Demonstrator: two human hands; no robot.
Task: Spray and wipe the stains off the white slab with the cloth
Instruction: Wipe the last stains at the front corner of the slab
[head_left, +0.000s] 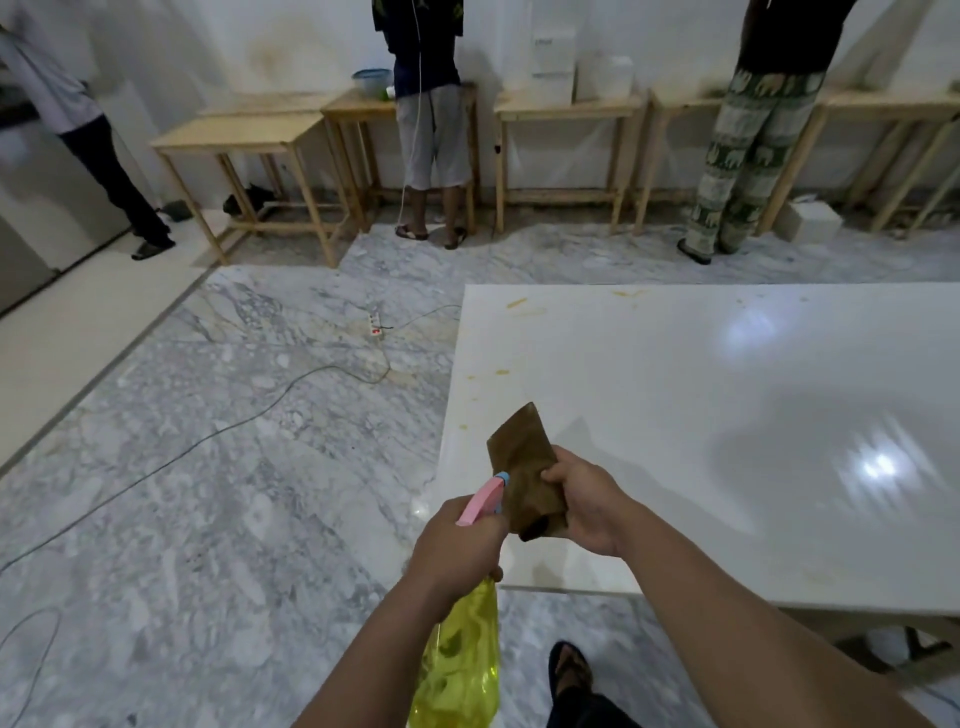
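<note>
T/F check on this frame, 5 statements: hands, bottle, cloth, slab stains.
1. The left hand grips a yellow spray bottle. True.
2. The right hand is empty. False: it grips a brown cloth.
3. The cloth lies flat on the white slab. False: it is held up in the hand, near the slab's left edge.
4. Yellowish stains show near the slab's far left corner. True.
5. The bottle's spray head is green. False: it is pink with a blue tip.
</note>
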